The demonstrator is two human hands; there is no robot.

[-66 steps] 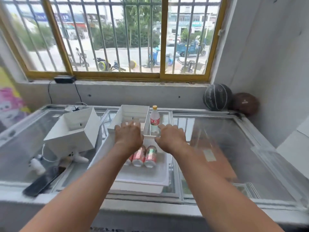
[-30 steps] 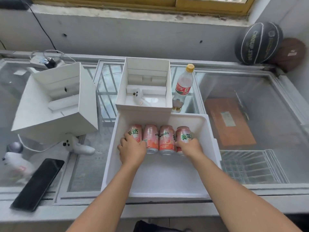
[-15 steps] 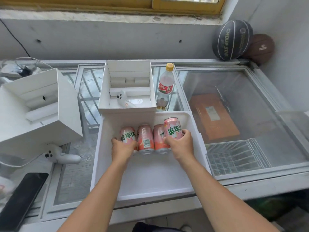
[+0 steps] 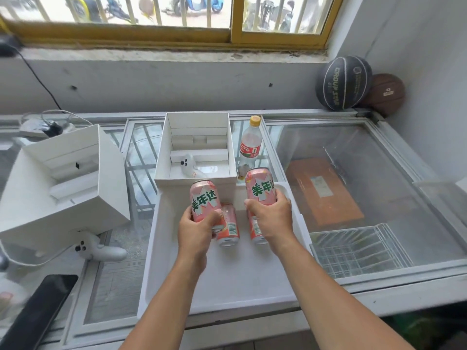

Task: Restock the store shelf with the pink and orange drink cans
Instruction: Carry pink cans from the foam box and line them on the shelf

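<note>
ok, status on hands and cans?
Left hand grips left can, right hand grips right can, both upright. Two more cans lie in tray. Nothing blocking.

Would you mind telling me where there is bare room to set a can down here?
The near half of the white tray, in front of the two lying cans, is bare; so is the glass lid right of the bottle. The left side is crowded: open box, controller, phone.

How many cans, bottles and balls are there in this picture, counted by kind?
Pink cans: 4, one in the left hand, one in the right hand, two lying in the white tray
Plastic bottle: 1
Basketballs: 2
Total: 7
</note>
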